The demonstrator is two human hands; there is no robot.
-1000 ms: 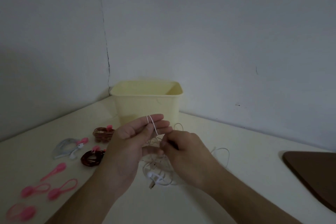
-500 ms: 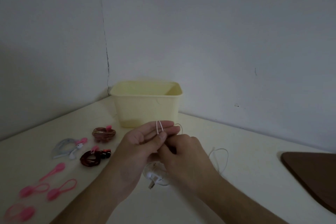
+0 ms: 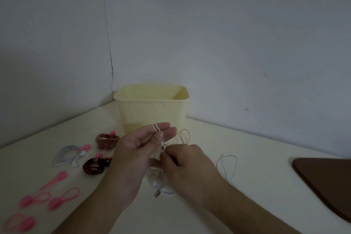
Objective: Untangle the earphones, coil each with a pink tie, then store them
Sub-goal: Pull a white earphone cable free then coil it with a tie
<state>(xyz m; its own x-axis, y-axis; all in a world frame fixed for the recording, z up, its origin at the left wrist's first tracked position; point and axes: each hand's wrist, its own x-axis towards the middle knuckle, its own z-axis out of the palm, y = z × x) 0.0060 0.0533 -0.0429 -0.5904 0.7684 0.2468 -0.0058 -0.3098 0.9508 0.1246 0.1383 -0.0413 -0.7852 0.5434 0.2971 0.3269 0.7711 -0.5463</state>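
My left hand (image 3: 136, 150) is raised with its fingers straight, and two turns of a white earphone cable (image 3: 156, 127) lie wrapped over them, pinned by the thumb. Just below and to the right, my right hand (image 3: 187, 163) pinches the same cable. The rest of the white earphones (image 3: 227, 167) trails in loose loops on the table, partly hidden under my hands. A pale yellow bin (image 3: 152, 108) stands behind. To the left lie three coiled earphones with pink ties: a brown coil (image 3: 107, 139), a dark red coil (image 3: 94, 167) and a grey-white coil (image 3: 70, 155).
Several loose pink ties (image 3: 55, 178) lie at the front left of the cream table (image 3: 256, 157). A dark brown board (image 3: 326, 178) sits at the right edge. Two walls meet in a corner just behind the bin.
My right hand has dropped slightly lower and drawn the cable down from my left fingers. The wraps have stayed on the left fingers.
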